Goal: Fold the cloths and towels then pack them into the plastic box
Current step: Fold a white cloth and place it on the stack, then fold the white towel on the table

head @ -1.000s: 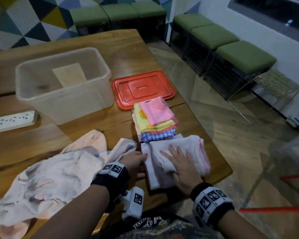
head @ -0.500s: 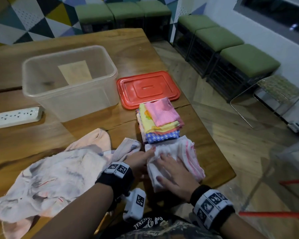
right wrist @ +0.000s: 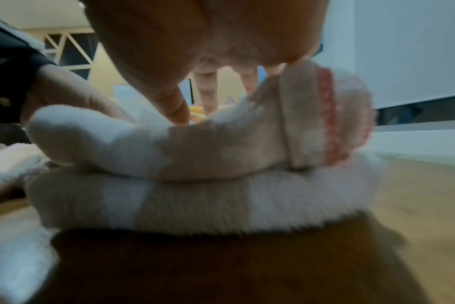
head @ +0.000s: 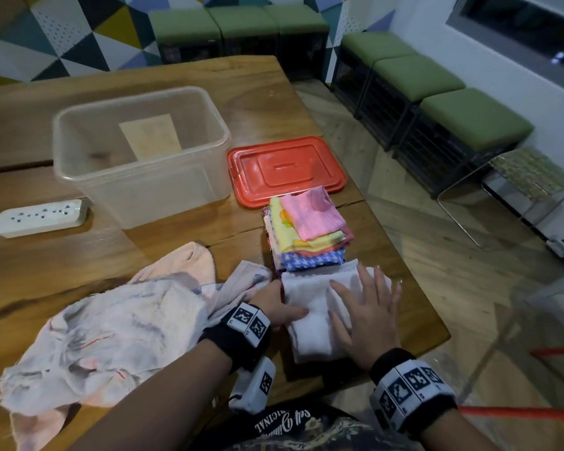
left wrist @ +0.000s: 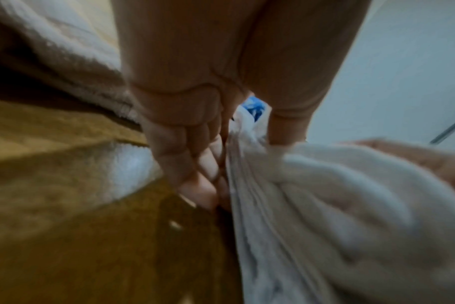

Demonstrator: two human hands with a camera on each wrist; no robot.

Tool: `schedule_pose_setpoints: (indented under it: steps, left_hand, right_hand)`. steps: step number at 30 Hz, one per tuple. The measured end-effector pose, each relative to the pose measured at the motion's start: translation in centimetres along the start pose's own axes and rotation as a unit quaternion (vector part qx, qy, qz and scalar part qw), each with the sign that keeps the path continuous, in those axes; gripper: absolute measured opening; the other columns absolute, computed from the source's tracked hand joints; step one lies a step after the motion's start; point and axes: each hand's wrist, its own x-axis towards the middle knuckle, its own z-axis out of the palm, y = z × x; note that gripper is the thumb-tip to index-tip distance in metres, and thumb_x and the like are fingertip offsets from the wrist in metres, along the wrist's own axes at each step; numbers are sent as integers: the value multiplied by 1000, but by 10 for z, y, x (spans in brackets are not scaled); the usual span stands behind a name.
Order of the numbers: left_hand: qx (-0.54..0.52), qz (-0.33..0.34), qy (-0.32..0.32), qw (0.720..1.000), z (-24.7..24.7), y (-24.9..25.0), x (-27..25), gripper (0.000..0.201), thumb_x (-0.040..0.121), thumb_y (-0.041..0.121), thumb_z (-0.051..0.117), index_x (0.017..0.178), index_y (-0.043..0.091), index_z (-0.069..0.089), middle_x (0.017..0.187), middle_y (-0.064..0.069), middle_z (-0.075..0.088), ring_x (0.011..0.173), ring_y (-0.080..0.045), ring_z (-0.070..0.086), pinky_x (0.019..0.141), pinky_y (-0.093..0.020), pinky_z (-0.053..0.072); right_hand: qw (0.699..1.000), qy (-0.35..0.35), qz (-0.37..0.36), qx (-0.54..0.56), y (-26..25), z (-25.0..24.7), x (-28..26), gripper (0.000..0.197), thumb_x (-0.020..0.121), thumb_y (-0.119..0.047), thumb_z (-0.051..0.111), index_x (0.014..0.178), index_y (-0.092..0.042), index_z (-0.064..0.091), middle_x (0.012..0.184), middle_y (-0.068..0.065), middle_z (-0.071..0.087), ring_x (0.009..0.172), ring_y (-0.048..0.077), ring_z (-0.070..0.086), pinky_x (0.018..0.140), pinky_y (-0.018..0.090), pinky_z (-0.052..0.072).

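A folded white towel [head: 310, 320] lies near the table's front edge. My right hand [head: 368, 310] rests flat on top of it with fingers spread. My left hand [head: 282, 305] holds the towel's left edge, thumb on top; in the left wrist view the towel [left wrist: 338, 195] sits between thumb and fingers. The right wrist view shows the towel [right wrist: 195, 197] in thick layers with a pink-trimmed fold uppermost. Just beyond it stands a stack of folded coloured cloths [head: 306, 229]. The clear plastic box [head: 137, 96] stands at the back left with no cloths in it.
A crumpled pink-white towel [head: 111, 327] is spread at the front left, against my left wrist. The red lid [head: 287, 167] lies right of the box. A white power strip [head: 39, 218] is at far left. The table edge [head: 414, 288] runs close on the right; green stools [head: 437, 92] stand beyond.
The white towel has been folded over into a narrower, thicker bundle. My right hand has slid to the right across its top. The pink trim no longer shows in the head view.
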Motion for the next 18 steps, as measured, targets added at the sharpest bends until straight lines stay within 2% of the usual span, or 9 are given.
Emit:
schedule_pose_setpoints:
  steps: [3,5,6,7,9,11,13,16,18]
  left_hand:
    - [3,-14,7,1000,-13,-3,-9,58,74,42,74,116,12,47,106,-8,65,89,-22,64,74,-34,54]
    - [-26,-6,22,999,-27,-10,-20,34,81,35,69,103,15,54,87,-3,66,70,-12,61,60,-23,51]
    - [-24,7,40,999,-36,-16,-28,18,84,32,65,91,17,58,78,1,63,64,-8,58,56,-19,48]
    - [-15,21,64,998,-44,-22,-37,12,86,30,63,80,20,60,72,4,62,62,-5,56,56,-17,45]
    - [-18,34,107,993,-61,-38,-55,18,88,27,62,70,22,62,69,4,63,63,-7,57,63,-23,50]
    - [-46,32,144,988,-76,-56,-74,19,87,17,62,68,19,63,71,-3,67,66,-14,61,77,-35,54]
    - [-48,25,197,979,-89,-75,-92,20,86,14,64,67,17,65,72,-7,70,70,-19,64,79,-38,53]
    - [-27,35,290,956,-105,-96,-118,13,82,10,67,71,18,65,73,-1,70,71,-15,65,72,-24,52]
    - [10,23,313,950,-109,-109,-130,12,79,11,69,82,20,63,75,4,66,75,-13,63,66,-15,47]
  right_hand:
    - [993,70,-63,69,-19,-9,11,42,75,-39,45,113,-27,56,130,18,50,126,33,34,106,55,20]
    - [975,80,-130,160,-38,-12,20,34,74,-32,48,106,-25,55,117,13,59,116,25,42,101,50,38]
    - [963,64,-168,202,-48,-13,25,31,74,-28,48,104,-25,55,109,10,63,108,21,46,95,43,45]
    - [951,31,-203,232,-60,-14,30,29,74,-25,48,103,-25,56,101,6,65,100,17,50,89,36,49]
    - [930,-52,-259,256,-84,-15,38,29,75,-24,46,101,-25,60,93,0,68,88,16,58,76,27,51]
    - [910,-109,-298,269,-107,-12,42,29,77,-25,44,95,-20,66,93,1,70,85,20,64,70,27,53]
    - [898,-137,-325,262,-128,-6,43,29,77,-26,44,92,-17,67,90,4,69,83,23,65,66,28,52]
    - [906,-120,-360,188,-157,4,44,30,69,-26,46,91,-17,65,86,5,64,75,26,63,66,29,44]
    - [905,-132,-374,153,-170,10,44,35,63,-30,56,94,-18,64,88,6,63,75,27,61,67,29,47]
